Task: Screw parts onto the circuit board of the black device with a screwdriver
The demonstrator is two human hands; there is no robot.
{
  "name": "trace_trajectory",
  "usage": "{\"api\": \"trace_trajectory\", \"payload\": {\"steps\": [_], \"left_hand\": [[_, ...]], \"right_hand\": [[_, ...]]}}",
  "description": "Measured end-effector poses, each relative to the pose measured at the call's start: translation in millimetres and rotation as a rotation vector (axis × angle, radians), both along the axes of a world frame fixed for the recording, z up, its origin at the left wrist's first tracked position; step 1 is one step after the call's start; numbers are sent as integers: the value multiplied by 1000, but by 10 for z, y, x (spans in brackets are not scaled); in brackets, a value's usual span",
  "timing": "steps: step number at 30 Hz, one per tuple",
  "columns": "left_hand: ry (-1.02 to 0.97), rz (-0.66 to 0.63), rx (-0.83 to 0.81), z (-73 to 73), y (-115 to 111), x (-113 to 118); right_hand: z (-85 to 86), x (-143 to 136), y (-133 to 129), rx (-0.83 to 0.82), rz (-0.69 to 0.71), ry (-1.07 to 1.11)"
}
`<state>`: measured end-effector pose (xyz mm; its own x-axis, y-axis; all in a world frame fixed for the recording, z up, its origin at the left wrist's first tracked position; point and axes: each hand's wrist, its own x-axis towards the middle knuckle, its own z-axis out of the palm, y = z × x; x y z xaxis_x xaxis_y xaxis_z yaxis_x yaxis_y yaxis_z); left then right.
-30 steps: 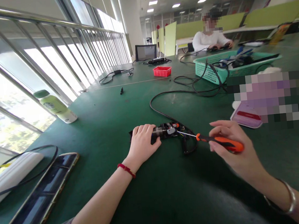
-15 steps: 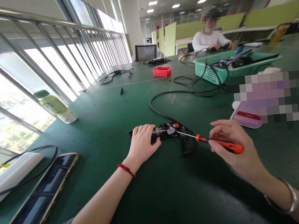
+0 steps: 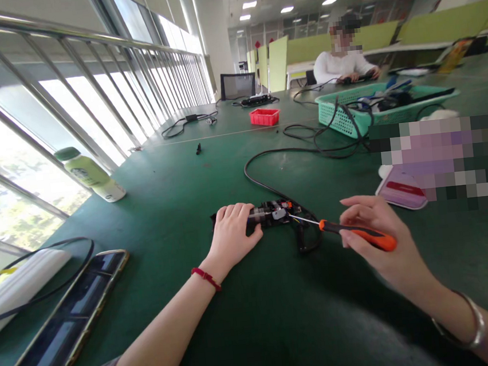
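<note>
My left hand (image 3: 233, 230) is wrapped over the near end of a black corded device (image 3: 266, 214) and presses it against the green table (image 3: 224, 334). The device's inner parts show on its right side, with small wires and an orange piece. Between the thumb and fingers of my right hand (image 3: 373, 228) is a screwdriver (image 3: 361, 236) with an orange and black handle. Its thin shaft points left, and the tip is at the device's exposed inner parts. Whether it sits on a screw is too small to tell. A black cable (image 3: 262, 153) runs from the device toward the back.
A teal basket (image 3: 339, 119) holding tools and cables stands at the back right. Near it are a small red tray (image 3: 265, 117) and a purple phone (image 3: 400, 191). At left are a bottle (image 3: 92, 174) and a phone (image 3: 71, 315). Another person (image 3: 340, 64) sits across the table.
My right hand and the screwdriver have shifted very slightly left. The left hand and the device stay in place.
</note>
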<state>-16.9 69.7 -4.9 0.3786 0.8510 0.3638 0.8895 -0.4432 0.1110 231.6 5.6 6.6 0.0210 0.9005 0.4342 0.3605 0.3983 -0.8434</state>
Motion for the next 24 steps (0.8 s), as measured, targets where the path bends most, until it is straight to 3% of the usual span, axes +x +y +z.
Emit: {"api": "trace_trajectory", "payload": {"steps": [5,12,15,18,24], "left_hand": [[-4,-5,1,-10,1,-4],[-19,-6,-14,2,-3,-5],[-27,-10,-7,-5,-1,-6],[-18,-7,-4,-17,5,-10],[-19,-11,4,-22,9,-16]], "right_hand": [[11,-7,-33,-161,-26,-49],[24,-17,-9,13,-24,-6],[19,-10,-20,-100,49,-9],[8,-11,-41,-168,26,-40],[-9,-8,-13,-13,-44,7]]}}
